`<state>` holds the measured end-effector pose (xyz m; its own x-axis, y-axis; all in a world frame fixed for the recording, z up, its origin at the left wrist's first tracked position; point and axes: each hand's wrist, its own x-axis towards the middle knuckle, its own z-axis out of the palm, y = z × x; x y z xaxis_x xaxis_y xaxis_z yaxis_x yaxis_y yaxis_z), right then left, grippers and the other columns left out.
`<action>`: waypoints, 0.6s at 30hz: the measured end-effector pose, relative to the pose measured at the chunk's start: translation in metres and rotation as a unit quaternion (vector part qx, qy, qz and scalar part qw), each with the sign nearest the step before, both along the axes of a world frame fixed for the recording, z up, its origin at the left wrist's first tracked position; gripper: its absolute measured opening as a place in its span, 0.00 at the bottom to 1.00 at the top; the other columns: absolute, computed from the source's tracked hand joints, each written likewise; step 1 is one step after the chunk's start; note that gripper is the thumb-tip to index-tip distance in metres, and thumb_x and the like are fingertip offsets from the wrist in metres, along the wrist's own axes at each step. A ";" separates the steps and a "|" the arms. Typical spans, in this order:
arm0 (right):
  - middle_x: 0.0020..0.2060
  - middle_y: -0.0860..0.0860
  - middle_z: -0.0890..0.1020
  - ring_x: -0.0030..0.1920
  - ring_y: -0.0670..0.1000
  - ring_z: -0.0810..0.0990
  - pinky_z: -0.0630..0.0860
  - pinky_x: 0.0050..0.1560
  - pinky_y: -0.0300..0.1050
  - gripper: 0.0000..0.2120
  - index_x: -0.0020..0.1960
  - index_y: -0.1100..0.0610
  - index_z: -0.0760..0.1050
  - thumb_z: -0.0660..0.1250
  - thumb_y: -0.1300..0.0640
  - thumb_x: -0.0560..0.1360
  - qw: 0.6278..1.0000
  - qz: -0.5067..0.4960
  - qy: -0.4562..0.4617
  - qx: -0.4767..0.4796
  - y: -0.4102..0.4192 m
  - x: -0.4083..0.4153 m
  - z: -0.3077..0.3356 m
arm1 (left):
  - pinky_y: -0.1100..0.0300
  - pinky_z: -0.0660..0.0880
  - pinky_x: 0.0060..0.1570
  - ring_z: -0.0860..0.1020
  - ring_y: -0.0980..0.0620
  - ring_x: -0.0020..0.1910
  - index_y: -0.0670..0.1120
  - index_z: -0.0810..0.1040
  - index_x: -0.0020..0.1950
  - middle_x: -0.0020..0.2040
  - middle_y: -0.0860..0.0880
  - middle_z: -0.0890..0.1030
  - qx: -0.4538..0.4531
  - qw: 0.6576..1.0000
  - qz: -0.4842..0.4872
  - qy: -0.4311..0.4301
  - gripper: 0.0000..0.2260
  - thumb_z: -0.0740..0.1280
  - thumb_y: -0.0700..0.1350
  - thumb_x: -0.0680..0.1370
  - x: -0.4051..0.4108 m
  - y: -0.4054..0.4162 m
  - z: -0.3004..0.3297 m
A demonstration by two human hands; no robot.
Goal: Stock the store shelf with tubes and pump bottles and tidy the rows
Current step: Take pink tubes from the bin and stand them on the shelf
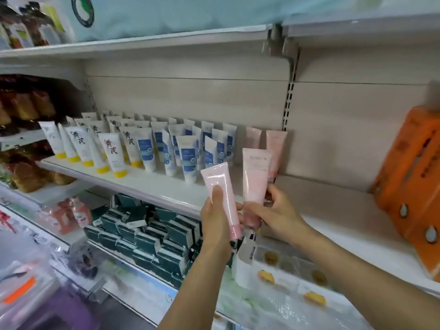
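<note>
The left hand grips 1 pink tube and the right hand grips another pink tube, both cap-down above the shelf edge. I think they go beside the 2 pink tubes already standing there, so each color stays together.

a pale back wall stands behind white metal shelves, with a slotted post running up it. a higher shelf sits above, and at the right edge leans a big orange pack. dark green boxes fill the shelf below.
</note>
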<state>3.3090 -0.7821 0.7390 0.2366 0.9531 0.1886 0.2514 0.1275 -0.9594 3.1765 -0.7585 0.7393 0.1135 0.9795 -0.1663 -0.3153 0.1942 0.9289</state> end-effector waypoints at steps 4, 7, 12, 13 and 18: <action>0.51 0.49 0.81 0.49 0.49 0.81 0.78 0.39 0.37 0.21 0.61 0.52 0.71 0.74 0.59 0.71 0.999 -0.050 -0.001 -0.017 0.012 0.031 -0.009 | 0.60 0.73 0.24 0.76 0.49 0.24 0.39 0.75 0.58 0.36 0.42 0.79 -0.009 0.999 -0.038 0.002 0.21 0.56 0.56 0.82 0.020 0.007 0.003; 0.49 0.50 0.81 0.46 0.47 0.80 0.76 0.35 0.35 0.18 0.58 0.53 0.72 0.73 0.60 0.71 0.994 -0.111 -0.017 -0.013 0.026 0.055 -0.008 | 0.60 0.72 0.25 0.74 0.49 0.25 0.40 0.74 0.60 0.36 0.42 0.79 -0.003 0.998 -0.055 -0.009 0.18 0.57 0.54 0.82 0.030 0.022 0.005; 0.42 0.61 0.81 0.39 0.57 0.80 0.74 0.33 0.43 0.12 0.51 0.55 0.72 0.72 0.63 0.71 0.992 -0.129 0.010 0.002 0.049 0.090 0.004 | 0.62 0.70 0.24 0.74 0.49 0.25 0.43 0.73 0.60 0.37 0.43 0.79 -0.011 0.994 -0.112 -0.005 0.14 0.60 0.52 0.82 0.043 0.054 0.011; 0.42 0.62 0.80 0.38 0.58 0.80 0.74 0.32 0.44 0.11 0.48 0.54 0.72 0.72 0.64 0.72 0.991 -0.132 0.002 0.003 0.053 0.097 0.008 | 0.62 0.71 0.24 0.74 0.49 0.25 0.43 0.73 0.59 0.37 0.43 0.80 -0.014 0.993 -0.121 -0.007 0.13 0.61 0.51 0.82 0.047 0.058 0.012; 0.45 0.62 0.81 0.36 0.57 0.82 0.81 0.32 0.49 0.20 0.50 0.57 0.71 0.74 0.55 0.62 0.976 -0.215 -0.024 -0.033 0.086 0.137 0.005 | 0.62 0.70 0.22 0.73 0.49 0.24 0.38 0.74 0.56 0.36 0.43 0.79 -0.015 0.990 -0.140 -0.006 0.15 0.62 0.51 0.81 0.060 0.079 0.009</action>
<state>3.4464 -0.6960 0.7440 0.6100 0.7777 0.1518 0.3136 -0.0611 -0.9476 3.2363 -0.6797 0.7487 0.3816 0.9041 -0.1924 -0.2560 0.3034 0.9178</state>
